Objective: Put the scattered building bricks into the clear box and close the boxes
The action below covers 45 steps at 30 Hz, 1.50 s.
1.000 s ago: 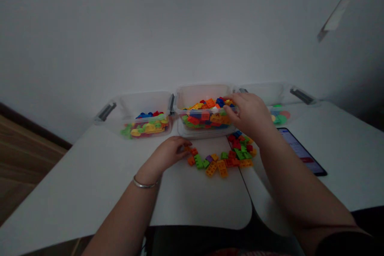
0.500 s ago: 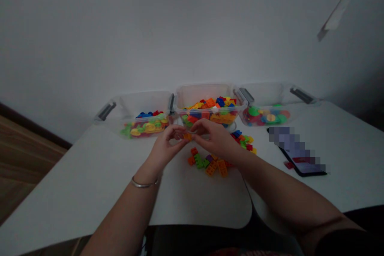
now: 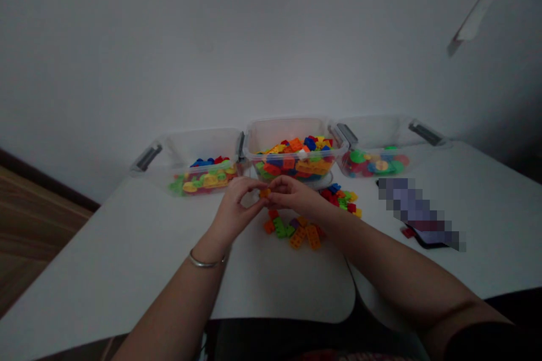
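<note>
My left hand and my right hand meet above the white table, pinching a small orange plastic brick between their fingertips. Just below them lies a loose spread of orange, green and red bricks. A second cluster of red, blue and green bricks sits to the right, near my right forearm. Directly ahead, the middle clear plastic bin holds a heap of mixed bricks. A silver bangle circles my left wrist.
A clear bin of blue, yellow and green pieces stands to the left. Another clear bin of round coloured discs stands to the right. A pixelated phone lies at right. Wooden floor shows beyond the table's left edge.
My right hand has left the middle bin and moved left to join my left hand. Both hands now hold the orange brick, and the right bin is no longer partly hidden.
</note>
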### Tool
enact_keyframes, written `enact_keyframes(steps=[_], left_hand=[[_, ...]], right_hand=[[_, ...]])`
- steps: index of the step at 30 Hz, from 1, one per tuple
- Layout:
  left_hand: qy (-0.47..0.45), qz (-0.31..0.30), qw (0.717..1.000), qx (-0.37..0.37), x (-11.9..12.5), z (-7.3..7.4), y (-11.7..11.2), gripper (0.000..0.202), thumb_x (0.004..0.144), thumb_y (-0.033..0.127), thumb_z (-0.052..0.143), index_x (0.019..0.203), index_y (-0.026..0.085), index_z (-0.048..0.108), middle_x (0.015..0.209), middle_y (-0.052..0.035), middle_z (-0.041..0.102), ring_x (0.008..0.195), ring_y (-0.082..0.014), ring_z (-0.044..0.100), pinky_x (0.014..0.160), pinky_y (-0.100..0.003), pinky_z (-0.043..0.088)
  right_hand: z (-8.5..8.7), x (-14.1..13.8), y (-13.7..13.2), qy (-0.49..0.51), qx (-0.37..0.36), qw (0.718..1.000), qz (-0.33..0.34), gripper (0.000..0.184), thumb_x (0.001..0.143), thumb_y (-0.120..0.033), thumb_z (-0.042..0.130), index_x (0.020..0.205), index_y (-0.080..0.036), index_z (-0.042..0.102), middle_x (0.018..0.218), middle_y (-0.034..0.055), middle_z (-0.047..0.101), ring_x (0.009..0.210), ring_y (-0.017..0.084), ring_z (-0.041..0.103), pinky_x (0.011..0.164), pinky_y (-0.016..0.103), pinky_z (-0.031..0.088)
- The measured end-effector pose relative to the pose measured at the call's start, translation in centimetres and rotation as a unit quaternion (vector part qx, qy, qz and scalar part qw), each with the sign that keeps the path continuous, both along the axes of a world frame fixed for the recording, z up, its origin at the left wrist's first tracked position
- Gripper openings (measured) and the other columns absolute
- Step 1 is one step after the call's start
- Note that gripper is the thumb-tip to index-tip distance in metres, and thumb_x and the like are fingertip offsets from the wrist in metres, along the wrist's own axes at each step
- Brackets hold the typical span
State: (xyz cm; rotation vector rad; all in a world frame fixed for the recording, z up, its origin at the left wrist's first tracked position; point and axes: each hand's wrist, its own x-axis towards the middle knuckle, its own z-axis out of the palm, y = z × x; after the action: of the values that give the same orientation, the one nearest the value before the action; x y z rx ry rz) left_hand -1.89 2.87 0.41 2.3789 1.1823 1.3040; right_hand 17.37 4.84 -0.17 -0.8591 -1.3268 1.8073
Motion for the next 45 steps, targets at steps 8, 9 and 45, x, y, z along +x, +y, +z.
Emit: enact_keyframes(steps=[8, 9, 45], left_hand=[[-0.025, -0.013, 0.999, -0.022, -0.2, -0.4, 0.3, 0.025, 0.086, 0.022, 0.069, 0.110, 0.022, 0.066, 0.096, -0.0045, 0.069, 0.086, -0.0177, 0.064, 0.076, -0.030, 0.055], [-0.022, -0.015, 0.999, -0.032, -0.3, -0.5, 0.3, 0.027, 0.085, 0.022, 0.069, 0.112, 0.021, 0.066, 0.096, -0.0046, 0.068, 0.086, -0.0175, 0.064, 0.075, -0.030, 0.055], [0.146, -0.124, 0.973, -0.127, -1.1, -2.8, 1.4, 0.022, 0.088, 0.020, 0.063, 0.105, 0.024, 0.076, 0.099, -0.0083, 0.076, 0.097, -0.0241, 0.068, 0.091, -0.042, 0.053]], right_hand=[[1.3, 0.7, 0.3, -0.040, 0.134, 0.989, -0.047, 0.029, 0.073, -0.022, 0.076, 0.089, -0.024, 0.053, 0.085, -0.0022, 0.066, 0.077, 0.013, 0.069, 0.078, 0.031, 0.058], [1.9, 1.2, 0.3, -0.048, 0.183, 0.980, -0.056, 0.027, 0.074, -0.023, 0.074, 0.091, -0.024, 0.054, 0.088, -0.0016, 0.066, 0.078, 0.013, 0.068, 0.078, 0.031, 0.057], [5.7, 7.9, 1.6, -0.662, 0.507, 0.487, -0.261, 0.054, 0.102, -0.044, 0.034, 0.116, -0.008, 0.072, 0.120, 0.0190, 0.073, 0.131, 0.034, 0.054, 0.115, 0.058, 0.028]])
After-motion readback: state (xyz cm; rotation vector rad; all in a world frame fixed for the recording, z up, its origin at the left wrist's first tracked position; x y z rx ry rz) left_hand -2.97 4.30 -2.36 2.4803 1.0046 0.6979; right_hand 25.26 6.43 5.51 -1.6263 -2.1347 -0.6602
